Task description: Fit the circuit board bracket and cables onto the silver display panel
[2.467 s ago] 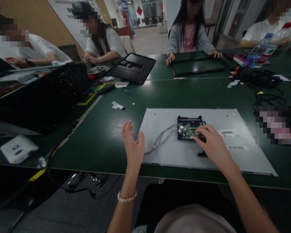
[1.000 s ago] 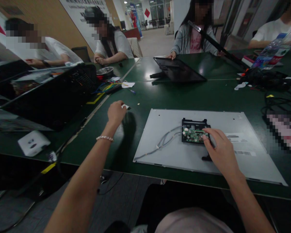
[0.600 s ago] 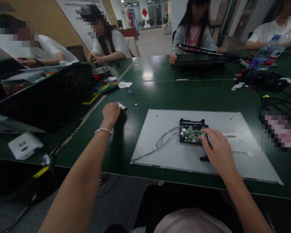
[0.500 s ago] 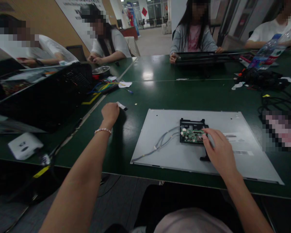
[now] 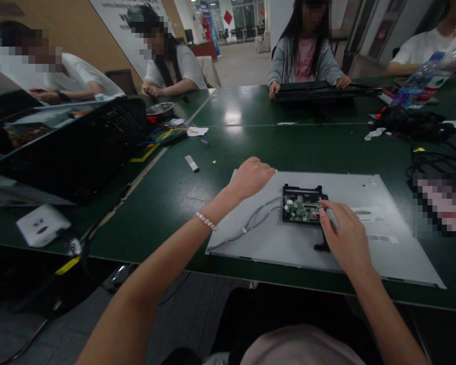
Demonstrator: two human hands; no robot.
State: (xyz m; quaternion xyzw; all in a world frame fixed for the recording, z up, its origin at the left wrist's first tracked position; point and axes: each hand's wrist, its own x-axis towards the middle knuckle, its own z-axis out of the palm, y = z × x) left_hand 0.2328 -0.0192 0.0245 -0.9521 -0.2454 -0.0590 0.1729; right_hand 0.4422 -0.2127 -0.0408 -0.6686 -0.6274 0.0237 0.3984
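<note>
A silver-grey flat display panel point(image 5: 266, 248) lies on the table in front of me. Near its centre sits a black plastic frame point(image 5: 303, 188) carrying a green circuit board point(image 5: 302, 212). Grey cables point(image 5: 258, 221) run from the board to the panel's lower left. My right hand point(image 5: 345, 235) is closed at the board's right edge, with a small grey piece point(image 5: 333, 220) showing between thumb and fingers; its kind is unclear. Over the panel's upper left, my left hand point(image 5: 253, 177) has curled fingers; what they hold, if anything, is hidden. A flat silver strip point(image 5: 192, 163) lies left of the panel.
On the left are an open black casing point(image 5: 72, 152) and a white adapter point(image 5: 42, 225). Coloured wires point(image 5: 171, 134) lie behind. Black cables point(image 5: 414, 121), plastic bottles point(image 5: 416, 83) and a pink-and-black item point(image 5: 444, 203) are on the right. Several people sit across the table.
My left hand has left the silver strip, which stays on the table, and moved right to above the panel. My right hand stays at the circuit board. A person opposite has tilted a black panel flatter.
</note>
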